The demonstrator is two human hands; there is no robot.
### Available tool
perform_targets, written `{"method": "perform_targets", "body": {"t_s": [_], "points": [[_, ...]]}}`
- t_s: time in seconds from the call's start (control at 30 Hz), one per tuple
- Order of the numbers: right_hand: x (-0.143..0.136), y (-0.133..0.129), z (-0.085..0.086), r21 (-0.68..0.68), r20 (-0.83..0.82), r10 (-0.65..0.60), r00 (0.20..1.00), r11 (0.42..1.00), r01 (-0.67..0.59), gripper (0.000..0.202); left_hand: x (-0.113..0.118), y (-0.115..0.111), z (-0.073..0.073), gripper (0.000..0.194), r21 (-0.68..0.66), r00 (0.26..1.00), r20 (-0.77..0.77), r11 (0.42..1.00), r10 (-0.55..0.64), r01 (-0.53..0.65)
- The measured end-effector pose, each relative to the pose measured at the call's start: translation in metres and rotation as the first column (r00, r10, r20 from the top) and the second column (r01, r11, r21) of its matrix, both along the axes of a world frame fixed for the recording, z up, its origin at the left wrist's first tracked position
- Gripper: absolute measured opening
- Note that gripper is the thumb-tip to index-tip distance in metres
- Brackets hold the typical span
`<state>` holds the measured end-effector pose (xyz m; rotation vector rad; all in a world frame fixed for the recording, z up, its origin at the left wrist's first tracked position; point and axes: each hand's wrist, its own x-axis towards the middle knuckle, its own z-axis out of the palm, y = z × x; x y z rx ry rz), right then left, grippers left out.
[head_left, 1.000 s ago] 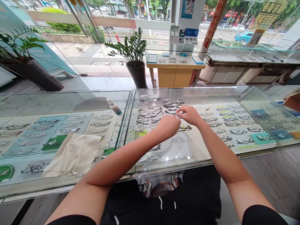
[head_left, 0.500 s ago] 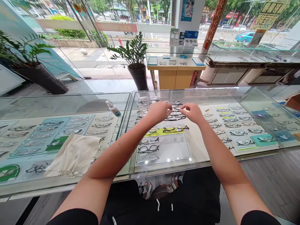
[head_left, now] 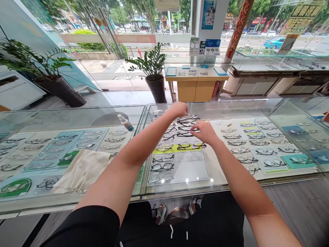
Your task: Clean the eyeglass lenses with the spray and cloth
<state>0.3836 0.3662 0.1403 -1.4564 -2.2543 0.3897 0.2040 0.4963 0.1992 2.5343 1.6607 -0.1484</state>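
My left hand reaches toward the far edge of the glass display case, its fingers curled down and partly hidden. My right hand is a little nearer to me and to the right, thumb and fingertips pinched together. Rows of eyeglasses lie around both hands; a dark-framed pair of glasses is just left of my right fingertips. Whatever either hand holds, if anything, is too small or hidden to make out. Closer to me, a pair of glasses rests on a yellow strip.
To the left, a cream cloth and a small spray bottle lie on the glass. More eyeglasses fill the case on both sides. Beyond it are potted plants, a yellow cabinet and windows. A round metal bowl shows between my feet.
My left hand has moved farther away from me, toward the far edge. My right hand has come slightly nearer and to the left. The view has shifted a little.
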Motion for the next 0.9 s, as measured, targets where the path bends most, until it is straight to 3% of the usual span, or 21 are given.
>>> {"method": "perform_targets", "body": {"t_s": [0.4,0.63,0.9], "points": [[-0.005,0.001,-0.003,-0.025,0.055,0.028,0.998,0.999,-0.027,0.016,0.010,0.038,-0.012,0.030,-0.048,0.999,-0.037,0.999,-0.018,0.016],[-0.005,0.003,-0.006,-0.033,0.076,0.028,0.997,0.999,-0.026,0.017,0.010,0.032,-0.004,0.036,0.000,0.999,0.007,0.999,-0.052,0.052],[-0.006,0.003,-0.006,-0.041,0.084,0.014,0.996,0.999,-0.010,0.016,0.007,0.018,-0.013,0.028,-0.133,0.987,-0.018,0.978,-0.162,0.158]]}}
